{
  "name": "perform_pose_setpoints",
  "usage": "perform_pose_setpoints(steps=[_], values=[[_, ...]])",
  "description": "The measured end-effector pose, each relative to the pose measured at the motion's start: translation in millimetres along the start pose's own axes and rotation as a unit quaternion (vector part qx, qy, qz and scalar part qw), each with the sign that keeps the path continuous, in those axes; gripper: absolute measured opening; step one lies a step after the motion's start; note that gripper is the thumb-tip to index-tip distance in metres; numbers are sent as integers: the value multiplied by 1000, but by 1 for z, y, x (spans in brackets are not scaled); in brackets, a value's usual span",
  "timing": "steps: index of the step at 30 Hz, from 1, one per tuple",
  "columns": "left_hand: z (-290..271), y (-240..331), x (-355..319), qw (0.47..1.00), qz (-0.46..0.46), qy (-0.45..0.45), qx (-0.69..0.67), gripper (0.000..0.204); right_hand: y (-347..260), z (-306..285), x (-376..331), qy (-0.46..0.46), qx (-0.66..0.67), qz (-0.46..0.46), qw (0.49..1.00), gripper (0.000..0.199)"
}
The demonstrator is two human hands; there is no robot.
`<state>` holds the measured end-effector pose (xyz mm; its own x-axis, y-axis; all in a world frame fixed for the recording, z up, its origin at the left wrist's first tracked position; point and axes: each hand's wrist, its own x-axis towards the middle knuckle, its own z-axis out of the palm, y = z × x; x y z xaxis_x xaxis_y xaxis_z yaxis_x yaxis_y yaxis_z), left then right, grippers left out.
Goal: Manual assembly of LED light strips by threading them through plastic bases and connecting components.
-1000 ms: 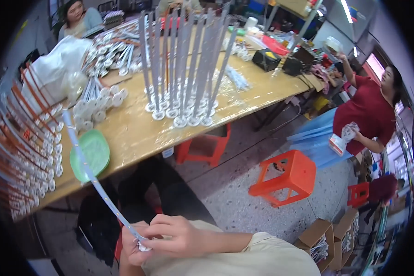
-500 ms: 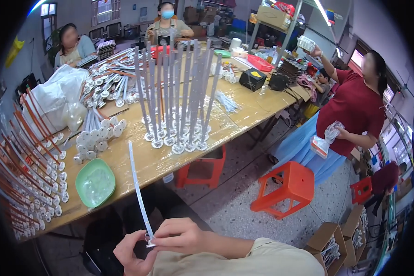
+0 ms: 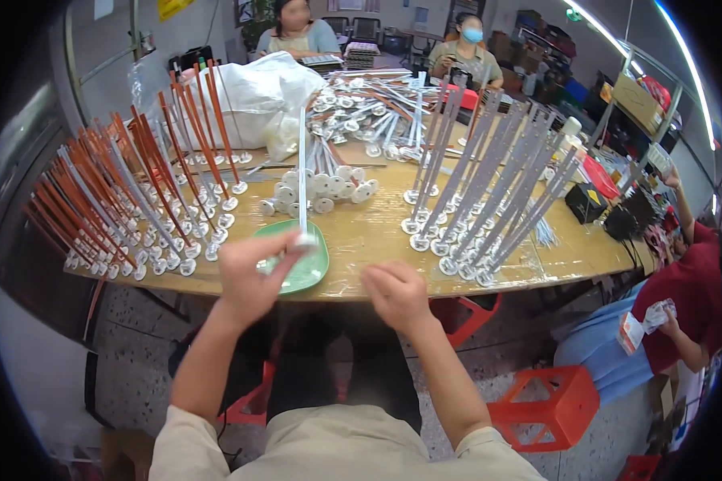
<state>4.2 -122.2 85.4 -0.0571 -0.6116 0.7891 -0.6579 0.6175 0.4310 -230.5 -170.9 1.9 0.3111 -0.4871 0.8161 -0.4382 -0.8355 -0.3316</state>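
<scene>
My left hand (image 3: 257,260) pinches the white base of a slim, pale LED light strip (image 3: 302,172), which stands upright above its fingers. Behind that hand, and partly covered by it, lies a green plastic dish (image 3: 306,276) at the table's near edge. My right hand (image 3: 397,293) is closed, fingers curled, just off the table edge; whatever it may hold is hidden. Beyond the dish is a bundle of similar strips lying with their white round bases (image 3: 325,188) toward me. To the right, several grey strips (image 3: 489,188) stand upright on round bases.
Rows of orange and white strips (image 3: 152,200) stand at the left. A white bag (image 3: 257,92) and a heap of loose strips (image 3: 385,108) lie farther back. Two people sit across the table (image 3: 369,240); another stands at the right, beside a red stool (image 3: 549,405).
My view has swung left. Both hands were together at the strip's base near my body; now they are apart, the left carrying the strip over the table edge, the right off it.
</scene>
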Motion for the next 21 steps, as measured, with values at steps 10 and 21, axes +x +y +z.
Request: perform_pose_setpoints(steps=[10, 21], values=[[22, -116, 127, 936, -226, -169, -210, 32, 25, 23, -12, 56, -141, 90, 984, 18], [76, -141, 146, 937, -145, -285, 138, 35, 28, 24, -13, 87, -170, 63, 980, 20]])
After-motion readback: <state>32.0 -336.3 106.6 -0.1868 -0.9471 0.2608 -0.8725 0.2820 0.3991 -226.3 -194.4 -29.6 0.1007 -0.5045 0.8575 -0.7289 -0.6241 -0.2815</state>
